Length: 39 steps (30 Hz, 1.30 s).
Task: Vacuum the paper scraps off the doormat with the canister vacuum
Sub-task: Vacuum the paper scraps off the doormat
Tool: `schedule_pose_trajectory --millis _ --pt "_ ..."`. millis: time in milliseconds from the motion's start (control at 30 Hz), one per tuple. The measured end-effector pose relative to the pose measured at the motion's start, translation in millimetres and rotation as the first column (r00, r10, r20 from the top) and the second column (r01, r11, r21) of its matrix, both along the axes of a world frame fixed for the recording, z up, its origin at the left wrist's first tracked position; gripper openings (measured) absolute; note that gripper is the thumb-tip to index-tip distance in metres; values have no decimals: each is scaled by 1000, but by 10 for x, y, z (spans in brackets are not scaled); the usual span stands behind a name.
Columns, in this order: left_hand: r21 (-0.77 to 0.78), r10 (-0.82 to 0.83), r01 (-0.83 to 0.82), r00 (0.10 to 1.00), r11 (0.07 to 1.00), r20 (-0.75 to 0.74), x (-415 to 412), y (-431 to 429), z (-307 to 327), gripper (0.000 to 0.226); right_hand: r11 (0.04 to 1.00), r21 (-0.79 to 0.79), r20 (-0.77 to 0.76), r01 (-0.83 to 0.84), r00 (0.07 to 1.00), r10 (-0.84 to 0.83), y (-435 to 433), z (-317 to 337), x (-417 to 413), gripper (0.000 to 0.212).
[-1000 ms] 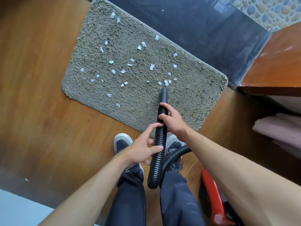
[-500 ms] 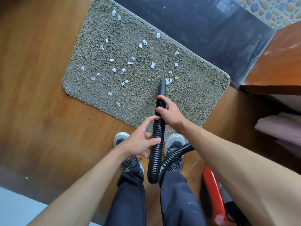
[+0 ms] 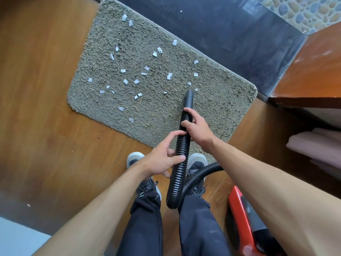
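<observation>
- The corrugated black hose point(image 3: 181, 150) is gripped by the right hand point(image 3: 198, 129) just behind the smooth nozzle point(image 3: 189, 97), with the fingers point(image 3: 186, 124) curled round it.
- Lower down, the same hose is held by the left hand point(image 3: 162, 159), pinched between the thumb and the fingers laid over its near side.
- The nozzle tip is aimed at the right-centre of the doormat point(image 3: 227, 111). Whether it touches the pile cannot be told.
- One small scrap point(image 3: 196, 89) is seen just beside the tip, to its right.
- The paper scraps point(image 3: 169, 76) are spread over the centre, the left and the far part of the doormat, and many are left.
- No scraps are seen on the near right part of the doormat, round and behind the nozzle.
- The task is judged to be at an early stage: only a small share appears cleared, and the sweep leftward and to the far edge is not yet done.
- The red canister vacuum point(image 3: 239, 215) is stood on the wooden floor point(image 3: 46, 126) at the near right, with the hose looped back to it.
- A stray scrap point(image 3: 28, 205) is seen on the floor at the near left, well apart from the doormat.
</observation>
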<state>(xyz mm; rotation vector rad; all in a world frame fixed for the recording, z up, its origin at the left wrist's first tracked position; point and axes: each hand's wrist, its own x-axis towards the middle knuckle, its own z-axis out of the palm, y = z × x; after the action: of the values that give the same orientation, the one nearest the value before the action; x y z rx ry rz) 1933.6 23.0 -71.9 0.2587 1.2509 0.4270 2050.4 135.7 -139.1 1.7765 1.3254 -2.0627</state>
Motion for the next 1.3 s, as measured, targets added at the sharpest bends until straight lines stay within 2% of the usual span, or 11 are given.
schedule_pose_trajectory --millis 200,567,700,933,1300 --pt "-11 -4 4 1000 1000 -25 -47 -13 -12 62 1000 -16 -7 -6 1000 6 -5 -40 -64 52" --pt "-2 -81 81 997 997 0 102 253 -65 61 995 7 11 100 995 -100 123 -36 189 49" --pt "-1 -79 79 997 997 -7 70 273 -64 62 997 2 -13 82 997 -82 174 -30 148 49" --pt "-24 7 -8 999 1000 -43 -54 106 -71 62 999 -15 -31 -43 999 43 150 -91 -120 54" --pt "-11 -17 17 1000 1000 -14 15 290 -109 62 997 70 -22 18 1000 -17 246 -94 -9 52"
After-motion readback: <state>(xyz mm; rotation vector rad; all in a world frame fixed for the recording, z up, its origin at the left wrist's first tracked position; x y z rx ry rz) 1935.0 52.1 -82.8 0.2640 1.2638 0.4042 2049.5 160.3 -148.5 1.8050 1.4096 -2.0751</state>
